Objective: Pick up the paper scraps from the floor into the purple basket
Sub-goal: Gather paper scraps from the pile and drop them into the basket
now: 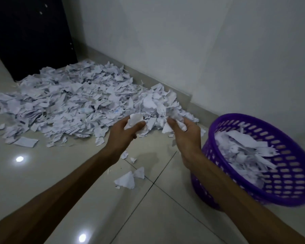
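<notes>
Bare floor [63,173] left; purple basket [264,196] right; scrap pile [74,99] ahead.

Dim, bluish light; lamp glare on floor tiles [19,159]; blurred, warped edges

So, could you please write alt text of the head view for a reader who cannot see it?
A person's left hand and right hand each grip paper scraps above a tiled floor, beside a partly filled purple basket. A large scrap pile lies along the wall.

White paper scraps [74,95], purple basket [292,196] with slotted lattice walls, pale glossy floor tiles [60,173], black cabinet [32,32]
</notes>
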